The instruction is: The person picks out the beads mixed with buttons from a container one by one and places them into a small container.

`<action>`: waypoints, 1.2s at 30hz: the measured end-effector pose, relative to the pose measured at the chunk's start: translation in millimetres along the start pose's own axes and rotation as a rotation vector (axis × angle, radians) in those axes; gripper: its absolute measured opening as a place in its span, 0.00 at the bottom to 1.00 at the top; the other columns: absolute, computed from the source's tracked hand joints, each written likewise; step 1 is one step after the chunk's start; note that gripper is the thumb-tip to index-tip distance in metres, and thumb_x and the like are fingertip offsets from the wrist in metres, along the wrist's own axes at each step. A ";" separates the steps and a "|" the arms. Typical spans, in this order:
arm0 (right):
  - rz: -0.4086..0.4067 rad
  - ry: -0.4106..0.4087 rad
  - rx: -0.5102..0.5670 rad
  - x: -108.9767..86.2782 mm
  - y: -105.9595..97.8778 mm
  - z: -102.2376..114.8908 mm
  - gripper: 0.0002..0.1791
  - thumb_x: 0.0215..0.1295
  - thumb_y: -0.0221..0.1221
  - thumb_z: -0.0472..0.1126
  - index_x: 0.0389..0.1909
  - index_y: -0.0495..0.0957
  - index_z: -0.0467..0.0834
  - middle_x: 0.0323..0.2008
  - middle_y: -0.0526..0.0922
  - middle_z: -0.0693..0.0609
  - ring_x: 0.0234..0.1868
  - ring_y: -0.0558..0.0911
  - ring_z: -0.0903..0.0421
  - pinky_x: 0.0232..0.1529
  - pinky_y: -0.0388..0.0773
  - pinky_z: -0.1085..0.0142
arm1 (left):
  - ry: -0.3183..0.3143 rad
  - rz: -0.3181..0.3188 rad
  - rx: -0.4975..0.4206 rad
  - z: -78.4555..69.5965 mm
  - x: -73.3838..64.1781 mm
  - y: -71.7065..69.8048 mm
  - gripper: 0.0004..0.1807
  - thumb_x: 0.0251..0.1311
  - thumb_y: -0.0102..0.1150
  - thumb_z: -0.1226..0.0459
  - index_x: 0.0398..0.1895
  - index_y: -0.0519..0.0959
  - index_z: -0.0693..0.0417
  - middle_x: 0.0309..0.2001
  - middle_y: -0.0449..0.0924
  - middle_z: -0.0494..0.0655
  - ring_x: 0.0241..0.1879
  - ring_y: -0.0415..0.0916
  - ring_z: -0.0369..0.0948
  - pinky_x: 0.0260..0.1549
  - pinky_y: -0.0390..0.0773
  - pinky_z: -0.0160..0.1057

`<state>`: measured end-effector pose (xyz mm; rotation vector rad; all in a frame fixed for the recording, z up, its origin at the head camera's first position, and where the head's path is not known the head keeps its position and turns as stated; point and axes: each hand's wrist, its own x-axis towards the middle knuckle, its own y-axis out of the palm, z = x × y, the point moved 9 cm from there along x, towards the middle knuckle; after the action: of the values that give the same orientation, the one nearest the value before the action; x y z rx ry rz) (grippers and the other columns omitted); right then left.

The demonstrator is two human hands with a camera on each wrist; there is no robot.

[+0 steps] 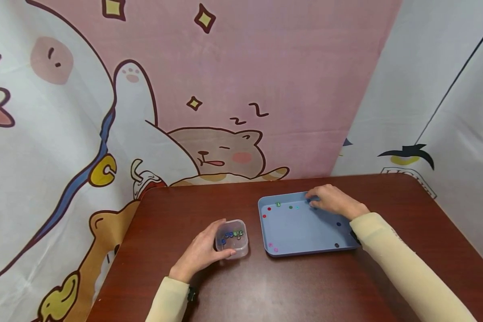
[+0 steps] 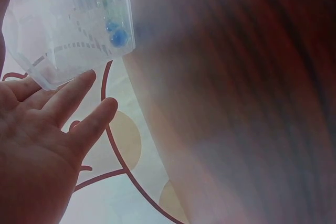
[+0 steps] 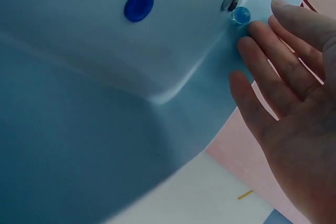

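My left hand (image 1: 199, 251) grips a small clear plastic box (image 1: 242, 253), its thumb along the near side and its fingers round the left and far sides. Blue and green glass marbles (image 1: 231, 234) lie in the box. In the left wrist view the fingertips rest against the box's wall. My right hand (image 1: 334, 200) reaches over the far rim of a shallow blue tray (image 1: 306, 232). The right wrist view shows its loosely bent fingers right beside a clear light-blue marble (image 3: 241, 16). The thumb stands apart from the fingers, with nothing visible between them.
In the tray lie a green marble (image 1: 278, 204), red discs (image 1: 269, 209), pink pieces (image 1: 270, 244) and dark pieces (image 1: 338, 224). A deep-blue disc (image 3: 139, 6) shows in the right wrist view. The brown table (image 1: 290, 290) meets a cartoon-printed cloth (image 1: 298, 89) behind.
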<state>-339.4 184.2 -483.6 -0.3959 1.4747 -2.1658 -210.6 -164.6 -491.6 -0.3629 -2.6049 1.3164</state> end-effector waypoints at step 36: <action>-0.019 0.004 -0.014 3.5 16.1 -5.2 0.10 0.63 0.71 0.31 0.45 0.88 0.38 0.45 0.87 0.44 0.49 0.85 0.46 0.51 0.83 0.49 | -0.007 0.009 0.007 0.6 -0.1 0.7 0.53 0.51 0.76 0.38 0.77 0.65 0.50 0.71 0.71 0.53 0.62 0.75 0.50 0.60 0.76 0.60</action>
<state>-341.2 181.6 -500.6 -0.4121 1.4942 -2.1733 -210.6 -164.7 -492.5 -0.3703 -2.6061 1.3320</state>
